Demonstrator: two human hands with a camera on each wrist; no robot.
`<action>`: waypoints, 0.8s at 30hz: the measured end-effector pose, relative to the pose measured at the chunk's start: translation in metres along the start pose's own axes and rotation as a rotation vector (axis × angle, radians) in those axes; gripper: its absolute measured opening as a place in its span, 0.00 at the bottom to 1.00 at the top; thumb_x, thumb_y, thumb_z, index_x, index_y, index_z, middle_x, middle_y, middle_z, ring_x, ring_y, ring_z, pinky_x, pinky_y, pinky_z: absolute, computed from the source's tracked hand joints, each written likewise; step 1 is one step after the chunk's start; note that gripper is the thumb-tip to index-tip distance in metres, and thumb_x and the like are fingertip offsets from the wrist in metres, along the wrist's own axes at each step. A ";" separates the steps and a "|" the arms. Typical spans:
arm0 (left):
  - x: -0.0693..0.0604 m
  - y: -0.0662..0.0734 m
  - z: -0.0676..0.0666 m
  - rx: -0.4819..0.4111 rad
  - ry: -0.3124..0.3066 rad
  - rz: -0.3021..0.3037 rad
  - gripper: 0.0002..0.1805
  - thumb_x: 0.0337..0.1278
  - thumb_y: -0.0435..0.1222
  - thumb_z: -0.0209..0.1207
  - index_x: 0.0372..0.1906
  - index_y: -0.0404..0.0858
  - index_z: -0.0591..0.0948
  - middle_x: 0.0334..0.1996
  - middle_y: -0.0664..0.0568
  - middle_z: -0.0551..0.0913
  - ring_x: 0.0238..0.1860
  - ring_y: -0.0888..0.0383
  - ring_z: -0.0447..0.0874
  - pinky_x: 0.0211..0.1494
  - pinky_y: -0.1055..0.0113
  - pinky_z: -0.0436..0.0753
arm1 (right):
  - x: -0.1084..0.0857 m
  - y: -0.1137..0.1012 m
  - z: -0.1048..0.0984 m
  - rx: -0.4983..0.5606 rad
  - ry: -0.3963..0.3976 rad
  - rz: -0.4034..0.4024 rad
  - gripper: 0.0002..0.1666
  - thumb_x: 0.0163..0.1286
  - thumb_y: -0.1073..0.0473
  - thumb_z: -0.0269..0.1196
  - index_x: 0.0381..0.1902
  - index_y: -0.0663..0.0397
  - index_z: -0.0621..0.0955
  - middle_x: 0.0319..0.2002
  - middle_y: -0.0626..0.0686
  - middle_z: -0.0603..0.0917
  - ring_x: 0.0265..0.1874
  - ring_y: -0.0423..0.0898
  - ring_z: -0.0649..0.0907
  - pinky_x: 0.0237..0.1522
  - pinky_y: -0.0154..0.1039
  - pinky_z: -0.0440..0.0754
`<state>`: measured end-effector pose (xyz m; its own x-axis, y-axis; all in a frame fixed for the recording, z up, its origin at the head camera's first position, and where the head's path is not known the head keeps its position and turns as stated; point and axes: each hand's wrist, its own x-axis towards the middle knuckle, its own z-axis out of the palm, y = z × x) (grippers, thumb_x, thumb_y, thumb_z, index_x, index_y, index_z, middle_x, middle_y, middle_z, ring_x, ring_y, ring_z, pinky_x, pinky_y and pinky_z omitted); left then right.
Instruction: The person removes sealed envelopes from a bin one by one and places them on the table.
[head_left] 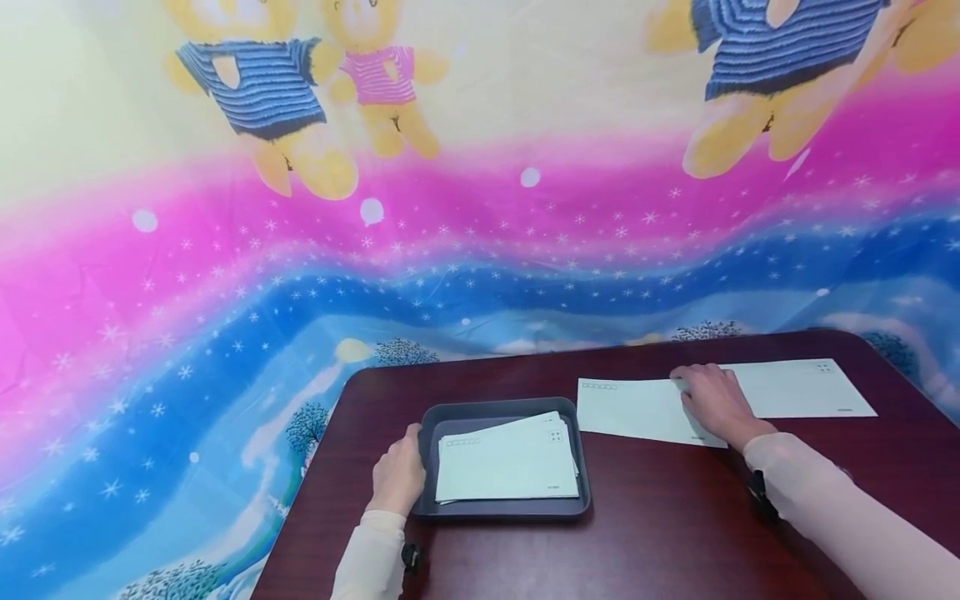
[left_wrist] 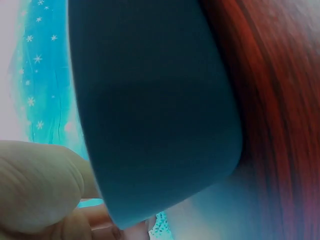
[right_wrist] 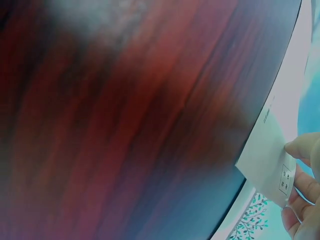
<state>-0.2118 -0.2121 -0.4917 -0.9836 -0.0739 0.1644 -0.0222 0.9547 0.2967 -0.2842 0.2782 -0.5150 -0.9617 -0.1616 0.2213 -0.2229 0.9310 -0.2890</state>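
A dark grey tray (head_left: 582, 467) holds a stack of white envelopes (head_left: 506, 467), the top ones slightly fanned. My left hand (head_left: 398, 472) grips the tray's left side. In the left wrist view the tray wall (left_wrist: 155, 125) fills the middle, with the thumb (left_wrist: 45, 182) on its near side and fingers partly hidden below it. To the tray's right, my right hand (head_left: 718, 403) pinches a white envelope (head_left: 637, 410) at its upper right corner. The right wrist view has that envelope (right_wrist: 265, 157) between thumb and fingers, its printed stamp box near the fingertips.
Another white envelope (head_left: 806, 390) lies on the dark red-brown table (head_left: 645, 533), to the right of my right hand and partly covered by it. Behind the table's far edge hangs a colourful curtain (head_left: 480, 225) printed with bears and snowflakes.
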 end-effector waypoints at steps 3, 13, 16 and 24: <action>-0.001 -0.002 -0.002 -0.006 -0.008 -0.007 0.30 0.55 0.23 0.63 0.65 0.36 0.75 0.32 0.41 0.87 0.20 0.52 0.77 0.22 0.59 0.75 | 0.001 -0.001 0.002 0.004 0.005 -0.003 0.20 0.66 0.67 0.65 0.55 0.64 0.82 0.50 0.68 0.86 0.49 0.67 0.80 0.47 0.63 0.73; -0.002 -0.014 -0.006 0.008 -0.024 -0.033 0.30 0.55 0.23 0.63 0.65 0.36 0.75 0.31 0.41 0.86 0.18 0.54 0.75 0.22 0.60 0.74 | 0.006 -0.011 0.008 0.001 0.010 -0.013 0.20 0.65 0.68 0.65 0.56 0.64 0.82 0.50 0.67 0.86 0.50 0.66 0.80 0.50 0.64 0.73; -0.002 -0.015 -0.007 0.011 -0.027 -0.039 0.30 0.55 0.23 0.62 0.65 0.36 0.75 0.29 0.42 0.86 0.18 0.54 0.74 0.21 0.60 0.73 | 0.007 -0.012 0.011 -0.001 0.015 -0.016 0.20 0.65 0.68 0.65 0.56 0.64 0.82 0.50 0.68 0.85 0.51 0.66 0.79 0.50 0.63 0.73; -0.001 -0.017 -0.009 0.030 -0.025 -0.038 0.28 0.56 0.23 0.61 0.64 0.35 0.75 0.27 0.42 0.85 0.18 0.54 0.74 0.21 0.60 0.72 | 0.009 -0.012 0.017 0.022 0.003 0.002 0.21 0.66 0.68 0.64 0.57 0.65 0.81 0.51 0.69 0.84 0.52 0.67 0.78 0.53 0.65 0.74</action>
<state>-0.2084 -0.2310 -0.4883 -0.9861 -0.1034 0.1303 -0.0645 0.9597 0.2735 -0.2926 0.2599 -0.5254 -0.9616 -0.1589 0.2236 -0.2247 0.9240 -0.3095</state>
